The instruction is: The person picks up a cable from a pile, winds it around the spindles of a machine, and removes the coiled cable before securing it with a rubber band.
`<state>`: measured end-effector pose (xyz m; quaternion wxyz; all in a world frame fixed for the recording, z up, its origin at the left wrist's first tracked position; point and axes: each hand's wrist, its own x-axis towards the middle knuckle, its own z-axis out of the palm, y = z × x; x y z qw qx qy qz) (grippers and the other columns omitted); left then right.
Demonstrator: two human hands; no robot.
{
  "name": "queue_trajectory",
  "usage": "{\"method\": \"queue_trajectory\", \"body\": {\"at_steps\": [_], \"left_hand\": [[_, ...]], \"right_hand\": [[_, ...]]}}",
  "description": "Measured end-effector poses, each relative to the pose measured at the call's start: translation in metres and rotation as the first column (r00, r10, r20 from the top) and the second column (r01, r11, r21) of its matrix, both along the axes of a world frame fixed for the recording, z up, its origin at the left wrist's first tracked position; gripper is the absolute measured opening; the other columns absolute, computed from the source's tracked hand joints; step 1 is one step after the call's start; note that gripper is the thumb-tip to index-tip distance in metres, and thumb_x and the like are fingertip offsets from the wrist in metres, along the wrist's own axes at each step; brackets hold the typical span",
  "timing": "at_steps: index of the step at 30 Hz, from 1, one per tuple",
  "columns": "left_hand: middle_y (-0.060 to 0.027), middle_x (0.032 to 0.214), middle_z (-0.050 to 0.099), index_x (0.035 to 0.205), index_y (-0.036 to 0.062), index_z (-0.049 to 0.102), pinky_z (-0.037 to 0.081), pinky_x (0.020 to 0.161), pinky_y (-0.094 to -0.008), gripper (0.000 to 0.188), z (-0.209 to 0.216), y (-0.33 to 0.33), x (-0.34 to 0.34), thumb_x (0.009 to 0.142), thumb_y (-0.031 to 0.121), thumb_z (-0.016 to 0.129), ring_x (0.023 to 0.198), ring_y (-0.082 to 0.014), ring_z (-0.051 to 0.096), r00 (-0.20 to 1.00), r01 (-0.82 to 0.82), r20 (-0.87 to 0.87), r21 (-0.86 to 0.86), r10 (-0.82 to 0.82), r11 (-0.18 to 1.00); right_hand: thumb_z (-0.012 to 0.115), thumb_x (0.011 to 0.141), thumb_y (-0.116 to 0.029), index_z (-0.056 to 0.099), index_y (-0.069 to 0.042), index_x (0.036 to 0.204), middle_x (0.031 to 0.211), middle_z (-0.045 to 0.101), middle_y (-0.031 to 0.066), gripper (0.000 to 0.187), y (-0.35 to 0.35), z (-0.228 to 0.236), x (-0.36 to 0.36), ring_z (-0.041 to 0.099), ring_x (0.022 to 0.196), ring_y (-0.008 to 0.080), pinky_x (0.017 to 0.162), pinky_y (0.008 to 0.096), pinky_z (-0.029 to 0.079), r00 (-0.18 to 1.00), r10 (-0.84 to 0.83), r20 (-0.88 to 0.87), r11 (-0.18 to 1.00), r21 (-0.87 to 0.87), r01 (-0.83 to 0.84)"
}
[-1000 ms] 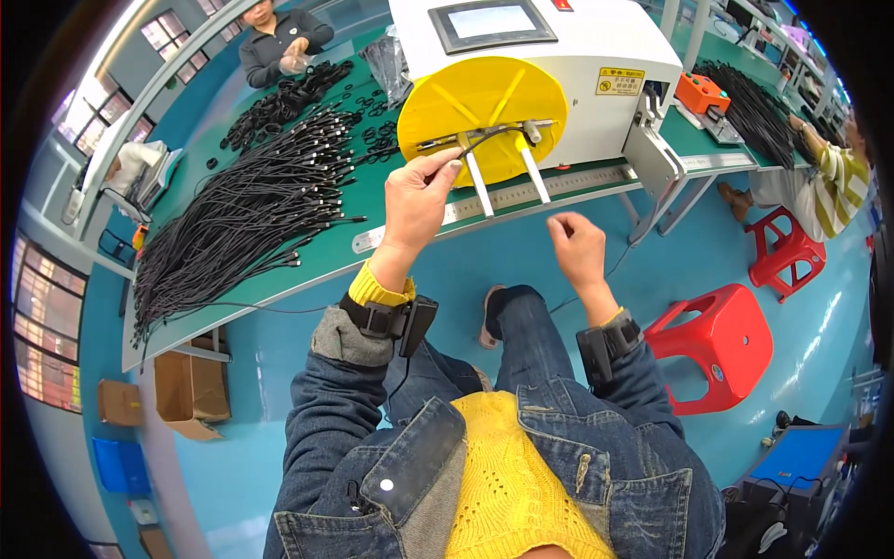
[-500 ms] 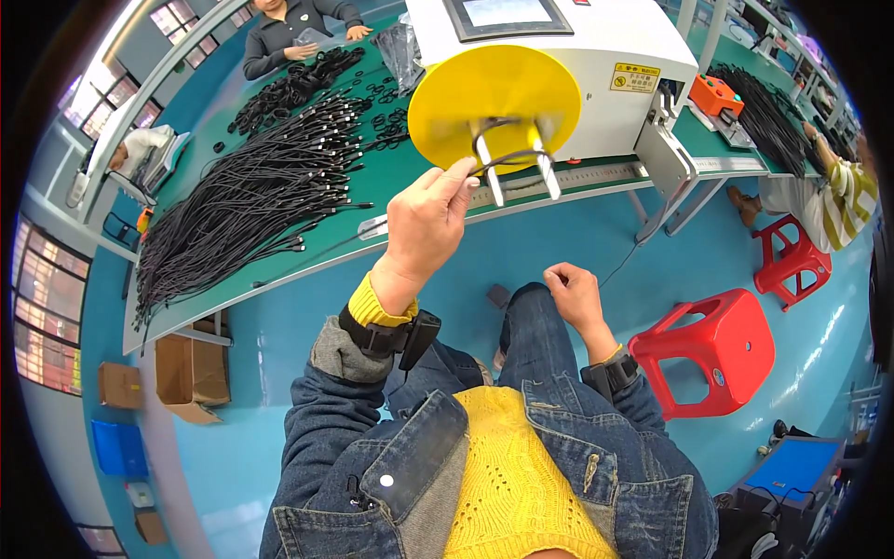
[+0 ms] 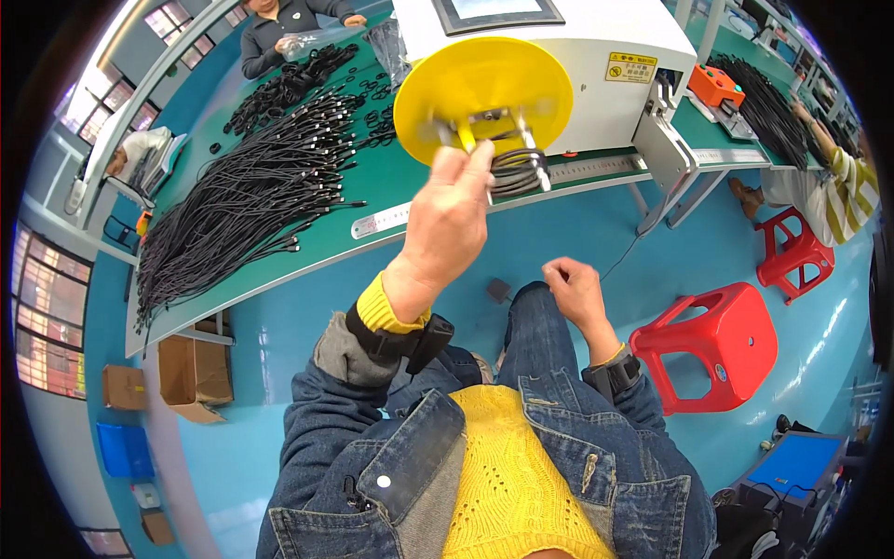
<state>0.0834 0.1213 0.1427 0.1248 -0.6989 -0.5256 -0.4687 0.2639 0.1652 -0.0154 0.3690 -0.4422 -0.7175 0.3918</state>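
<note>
My left hand [image 3: 445, 222] is raised at the front of a yellow round disc [image 3: 512, 79] on a white winding machine [image 3: 596, 107]. Its thumb and forefinger pinch together at the left side of a black cable coil [image 3: 519, 175], seemingly on the end of the cable; the fingertips are partly hidden. Loops of the cable lie around the posts that stick out of the disc, and these are smeared by motion. Above my knee, my right hand [image 3: 575, 291] hangs with curled fingers and holds nothing visible.
Many black cables [image 3: 247, 182] lie heaped on the green table [image 3: 200, 298], beside a steel ruler [image 3: 382, 221]. An orange control box [image 3: 715, 86] stands right of the machine. Red stools [image 3: 736, 326] stand on the floor. A person [image 3: 279, 37] works across the table; another sits far right.
The cable's loose length has been wound into a coil around the posts. My left hand has moved a little right and up against the coil. My right hand has stayed in place.
</note>
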Motion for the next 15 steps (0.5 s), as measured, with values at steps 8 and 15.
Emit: {"method": "queue_trajectory", "body": {"at_steps": [8, 15], "left_hand": [[-0.0085, 0.073, 0.049, 0.099, -0.0002, 0.059, 0.044, 0.054, -0.0333, 0.024, 0.013, 0.01, 0.026, 0.077, 0.01, 0.059, 0.065, -0.0243, 0.053, 0.955, -0.12, -0.263, 0.076, 0.137, 0.99], [-0.007, 0.07, 0.048, 0.092, 0.0018, 0.059, 0.042, 0.057, -0.037, 0.022, 0.024, 0.005, 0.03, 0.077, 0.017, 0.058, 0.062, -0.0233, 0.05, 0.81, -0.307, -0.482, 0.137, 0.334, 0.942]], "right_hand": [[0.063, 0.079, -0.009, 0.06, 0.002, 0.079, 0.061, 0.055, 0.0018, 0.011, 0.008, 0.105, -0.03, 0.048, 0.053, 0.0061, 0.049, 0.0201, 0.039, 0.935, 0.058, -0.351, 0.937, 0.343, 0.071], [0.068, 0.076, -0.011, 0.06, 0.002, 0.078, 0.061, 0.055, 0.0016, 0.015, 0.027, 0.116, -0.034, 0.047, 0.053, 0.0062, 0.048, 0.0209, 0.039, 0.957, 0.076, -0.281, 0.932, 0.362, 0.032]]}}
